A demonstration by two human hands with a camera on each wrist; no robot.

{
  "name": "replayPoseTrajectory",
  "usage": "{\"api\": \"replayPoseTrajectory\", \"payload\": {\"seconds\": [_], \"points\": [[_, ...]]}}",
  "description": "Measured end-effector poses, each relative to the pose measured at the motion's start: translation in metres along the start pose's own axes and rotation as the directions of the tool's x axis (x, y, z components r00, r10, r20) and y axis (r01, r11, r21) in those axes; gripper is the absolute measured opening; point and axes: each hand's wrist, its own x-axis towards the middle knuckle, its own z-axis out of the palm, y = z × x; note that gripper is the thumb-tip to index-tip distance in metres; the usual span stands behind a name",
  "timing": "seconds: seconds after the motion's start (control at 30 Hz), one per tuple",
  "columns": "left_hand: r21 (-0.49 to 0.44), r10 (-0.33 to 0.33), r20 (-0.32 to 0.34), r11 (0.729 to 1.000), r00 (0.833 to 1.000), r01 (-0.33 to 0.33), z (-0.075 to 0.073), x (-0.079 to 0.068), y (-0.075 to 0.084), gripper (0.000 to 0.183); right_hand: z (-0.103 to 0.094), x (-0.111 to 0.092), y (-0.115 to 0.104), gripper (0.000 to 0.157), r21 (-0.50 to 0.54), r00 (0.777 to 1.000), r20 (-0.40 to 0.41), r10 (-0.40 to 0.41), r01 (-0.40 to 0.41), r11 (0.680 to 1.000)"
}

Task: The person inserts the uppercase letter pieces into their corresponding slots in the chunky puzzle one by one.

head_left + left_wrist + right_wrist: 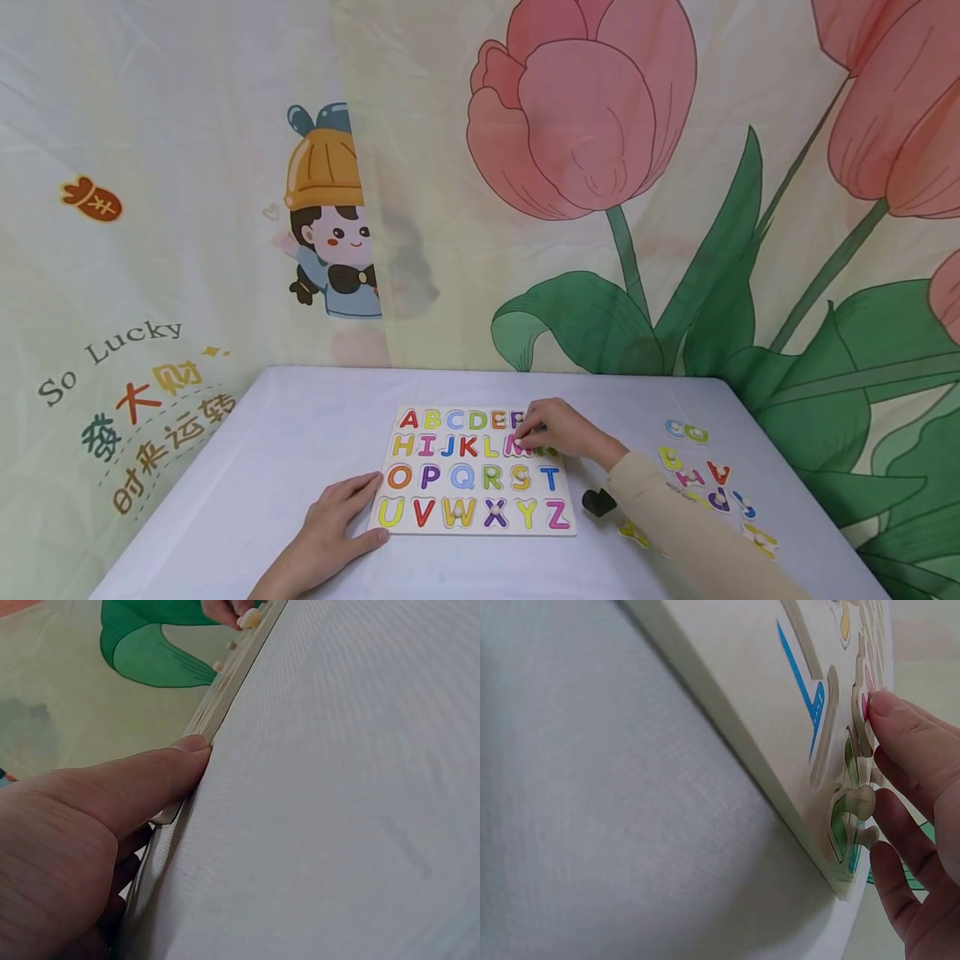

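A wooden alphabet puzzle board (487,494) lies on the table with rows of coloured letters. My right hand (557,429) pinches a pink letter M puzzle piece (516,447) at the M spot in the second row. The right wrist view shows the thumb and fingers of the right hand (922,772) close over the pink letter, beside the green N piece with its wooden knob (861,801). Against the board's left side rests my left hand (326,525); its thumb (169,772) presses the near edge by the corner, other fingers mostly hidden in that view.
Loose letter pieces lie to the right, including a red A (717,473), a pink H (688,478), a blue C (673,429) and a yellow piece (761,540). My right sleeve covers some of them. A black object (597,502) shows beside the sleeve. A printed curtain (420,167) hangs behind.
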Motion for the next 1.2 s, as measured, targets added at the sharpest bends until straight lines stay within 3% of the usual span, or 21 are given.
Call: {"api": "replayPoseTrajectory", "payload": {"seconds": [0.47,0.63,0.87,1.03,1.2], "points": [[-0.008,0.0,0.008,1.0,1.0,0.0,-0.001,0.001,0.0,0.093,0.007,0.001,-0.001,0.014,-0.047,1.0,-0.004,0.006,-0.006,0.999],[-0.012,-0.007,0.013,1.0,1.0,0.007,-0.001,0.001,-0.001,0.093,-0.003,-0.007,-0.004,0.02,-0.049,1.0,-0.007,0.023,-0.023,0.999],[0.003,0.0,0.008,1.0,1.0,0.0,-0.001,0.002,-0.002,0.092,-0.043,-0.049,0.007,0.021,-0.084,0.995,-0.1,0.01,-0.019,0.996],[0.003,0.004,0.011,1.0,1.0,-0.004,-0.001,0.002,-0.001,0.092,-0.061,-0.088,0.022,0.02,-0.123,0.985,-0.166,0.055,-0.076,0.989],[-0.018,0.015,0.001,1.0,1.0,-0.015,-0.001,0.0,0.001,0.091,-0.067,-0.12,0.038,0.02,-0.102,0.99,-0.115,0.086,-0.097,0.99]]}}
